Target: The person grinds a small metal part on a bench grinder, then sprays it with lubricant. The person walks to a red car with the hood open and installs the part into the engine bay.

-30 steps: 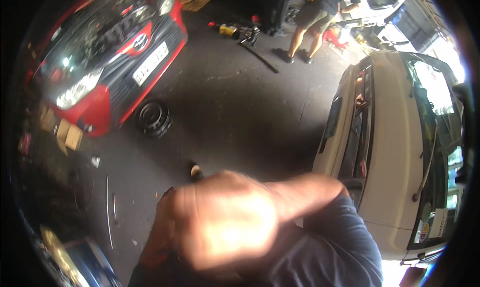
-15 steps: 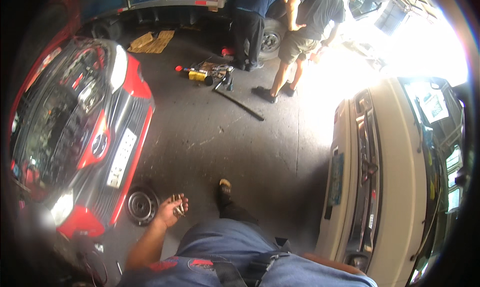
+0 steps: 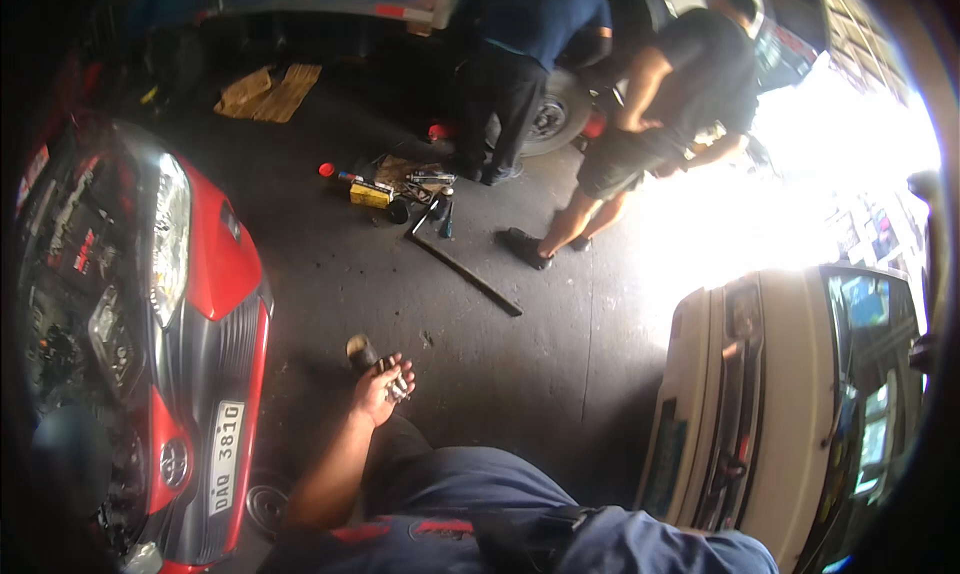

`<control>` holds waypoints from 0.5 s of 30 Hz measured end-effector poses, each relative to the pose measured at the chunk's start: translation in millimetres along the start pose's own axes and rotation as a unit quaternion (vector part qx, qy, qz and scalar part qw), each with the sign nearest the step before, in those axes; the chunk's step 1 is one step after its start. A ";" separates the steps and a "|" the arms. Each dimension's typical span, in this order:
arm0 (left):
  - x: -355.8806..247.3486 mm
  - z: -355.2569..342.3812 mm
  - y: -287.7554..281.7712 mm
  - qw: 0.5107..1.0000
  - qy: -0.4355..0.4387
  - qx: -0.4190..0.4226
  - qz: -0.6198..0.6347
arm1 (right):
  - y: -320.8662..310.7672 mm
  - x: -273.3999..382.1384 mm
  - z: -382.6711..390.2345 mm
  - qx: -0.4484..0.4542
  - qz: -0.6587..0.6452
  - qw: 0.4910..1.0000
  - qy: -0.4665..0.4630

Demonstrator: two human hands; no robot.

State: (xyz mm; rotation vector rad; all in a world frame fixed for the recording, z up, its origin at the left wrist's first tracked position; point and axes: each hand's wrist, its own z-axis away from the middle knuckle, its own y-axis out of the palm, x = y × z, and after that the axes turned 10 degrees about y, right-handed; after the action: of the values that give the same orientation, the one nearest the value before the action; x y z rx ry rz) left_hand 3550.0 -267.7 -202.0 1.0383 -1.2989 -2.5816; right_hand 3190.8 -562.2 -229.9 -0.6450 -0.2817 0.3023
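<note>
Low in the middle, my left hand (image 3: pixel 379 392) is turned palm up with its fingers curled. Several small metal parts (image 3: pixel 399 382), light and silvery, rest in its grip; they are too small to tell their exact kind. Just beyond the hand shows my shoe (image 3: pixel 361 352) with a pale toe, on the dark floor. My right hand is out of sight.
A red car (image 3: pixel 215 284) with its hood up stands left, a wheel rim (image 3: pixel 268 504) beside it. A white van (image 3: pixel 775 404) stands right. Ahead are a long bar (image 3: pixel 465 272), a yellow box (image 3: pixel 371 195), cardboard (image 3: pixel 270 94) and two people (image 3: pixel 540 24) (image 3: pixel 700 84) by a truck wheel (image 3: pixel 550 121).
My view has shifted forward toward the tools and the two people. My left hand, still holding the metal parts, has moved right and up in the picture. My shoe now shows beside it.
</note>
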 end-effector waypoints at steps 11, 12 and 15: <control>-121.5 -353.7 -77.7 0.989 -0.128 0.030 -0.064 | -183.6 331.1 -390.4 -0.152 0.113 0.975 -0.117; -132.1 -387.7 -87.2 0.986 -0.117 0.038 -0.115 | -198.2 370.2 -426.7 -0.147 0.150 0.976 -0.064; -143.5 -482.9 -121.4 0.980 -0.091 0.056 -0.169 | -226.5 453.3 -528.1 -0.185 0.139 0.970 -0.072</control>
State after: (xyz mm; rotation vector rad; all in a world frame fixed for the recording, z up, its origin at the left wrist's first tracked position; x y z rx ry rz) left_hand 3976.5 -471.9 -414.0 1.1551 -1.4341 -2.9443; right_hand 3833.3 -857.7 -418.5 -1.0370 -0.3927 0.5753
